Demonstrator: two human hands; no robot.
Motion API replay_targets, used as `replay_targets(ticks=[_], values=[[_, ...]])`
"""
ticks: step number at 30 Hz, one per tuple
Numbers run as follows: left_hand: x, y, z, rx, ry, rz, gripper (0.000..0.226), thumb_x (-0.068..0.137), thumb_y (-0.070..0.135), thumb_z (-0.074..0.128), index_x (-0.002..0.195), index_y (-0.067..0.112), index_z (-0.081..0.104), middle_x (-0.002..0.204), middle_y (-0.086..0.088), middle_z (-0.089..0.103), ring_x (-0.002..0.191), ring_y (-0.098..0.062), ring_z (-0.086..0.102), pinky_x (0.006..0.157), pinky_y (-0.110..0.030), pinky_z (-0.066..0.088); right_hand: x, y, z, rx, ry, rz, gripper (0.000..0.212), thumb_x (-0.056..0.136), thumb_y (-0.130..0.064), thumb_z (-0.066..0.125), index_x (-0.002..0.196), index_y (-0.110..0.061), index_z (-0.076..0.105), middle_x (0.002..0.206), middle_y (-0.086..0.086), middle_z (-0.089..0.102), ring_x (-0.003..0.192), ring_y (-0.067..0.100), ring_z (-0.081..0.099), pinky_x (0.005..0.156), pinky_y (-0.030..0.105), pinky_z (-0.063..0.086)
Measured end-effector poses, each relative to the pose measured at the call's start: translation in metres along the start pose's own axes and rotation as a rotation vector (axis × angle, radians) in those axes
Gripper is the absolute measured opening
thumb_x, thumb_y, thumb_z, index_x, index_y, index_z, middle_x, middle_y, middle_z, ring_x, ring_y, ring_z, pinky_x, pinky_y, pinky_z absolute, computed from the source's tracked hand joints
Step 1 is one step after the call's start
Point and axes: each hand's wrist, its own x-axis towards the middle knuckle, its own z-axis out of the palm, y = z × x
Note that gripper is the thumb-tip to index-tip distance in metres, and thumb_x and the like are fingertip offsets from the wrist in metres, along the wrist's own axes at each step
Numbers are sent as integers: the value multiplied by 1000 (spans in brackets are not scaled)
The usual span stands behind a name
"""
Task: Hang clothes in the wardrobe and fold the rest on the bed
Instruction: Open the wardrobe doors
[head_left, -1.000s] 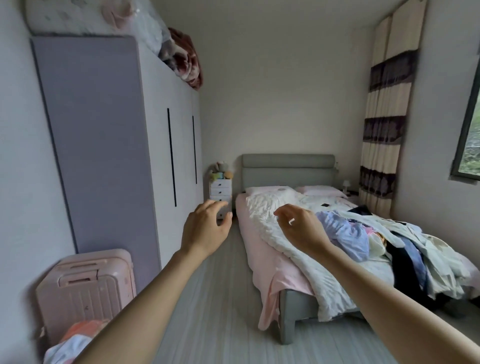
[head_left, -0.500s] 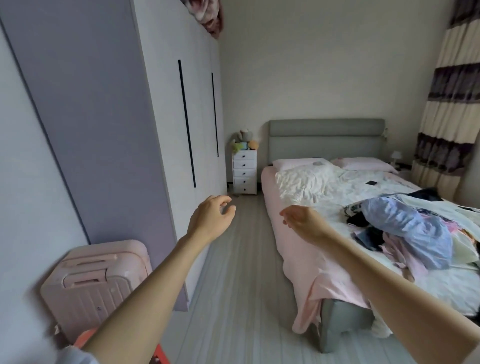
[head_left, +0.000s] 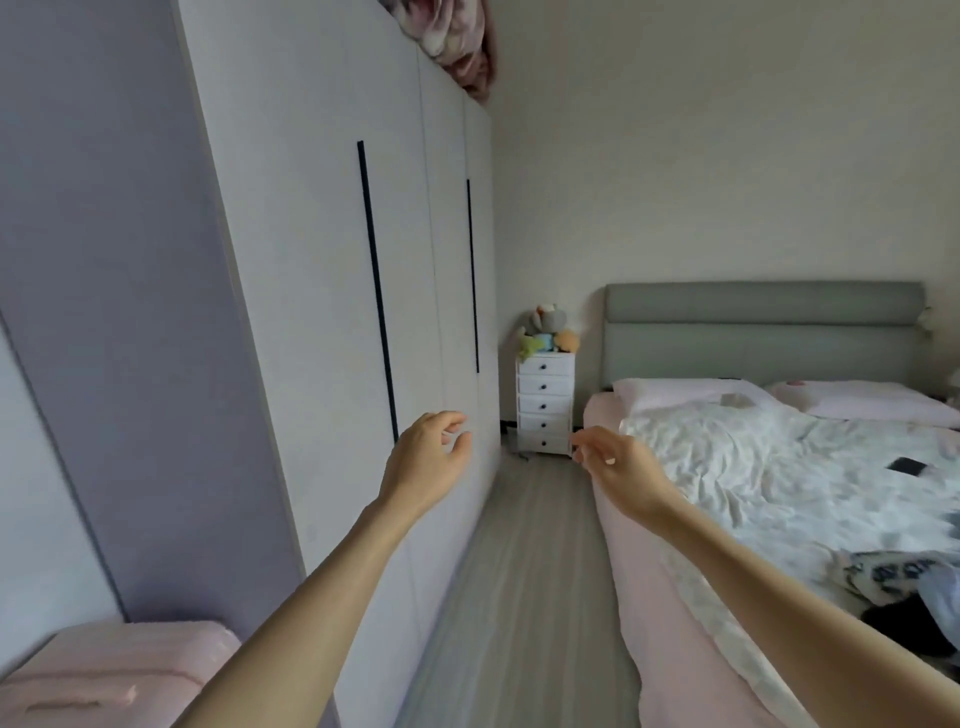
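Note:
A tall white wardrobe (head_left: 322, 312) with long black handles fills the left side, its doors closed. My left hand (head_left: 428, 460) hangs in the air just in front of the lower end of the nearest handle, fingers loosely curled, holding nothing. My right hand (head_left: 615, 467) reaches forward over the left edge of the bed (head_left: 639, 561), relaxed and empty. A few clothes (head_left: 904, 587) show at the right edge on the white quilt; most of the pile is out of frame.
A pink suitcase (head_left: 104, 675) stands at the bottom left beside the wardrobe. A white drawer unit (head_left: 545, 405) with soft toys sits at the far end of the narrow floor strip. A phone (head_left: 908, 466) lies on the quilt. Blankets (head_left: 462, 47) top the wardrobe.
The view has swung left and moved closer to the wardrobe. Both hands stayed raised and empty, and the left hand now sits nearer the first door handle. The clothes pile has slid mostly out of frame.

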Motion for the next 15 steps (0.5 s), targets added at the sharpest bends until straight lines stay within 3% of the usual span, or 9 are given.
replay_targets(ticks=[6, 9, 15], values=[[134, -31, 8, 53, 138, -52, 27, 92, 21, 51, 118, 18, 60, 115, 4, 59, 102, -12, 58, 91, -28, 44, 160, 25, 45, 97, -78, -96, 29, 95, -7, 41, 117, -9, 61, 102, 2, 63, 91, 11, 56, 81, 24, 44], [194, -60, 10, 95, 219, -75, 28, 93, 20, 51, 119, 17, 59, 117, 1, 58, 102, -14, 58, 90, -29, 44, 225, 35, 80, 166, -124, -152, 28, 95, -8, 41, 115, -10, 61, 98, 1, 63, 90, 13, 60, 84, 30, 50], [313, -138, 41, 144, 320, -118, 33, 93, 19, 48, 126, 17, 54, 122, 1, 56, 105, -15, 56, 90, -29, 45, 363, 65, 167, 266, -150, -241, 27, 95, -6, 41, 110, -14, 62, 91, -3, 63, 88, 13, 61, 76, 23, 46]])
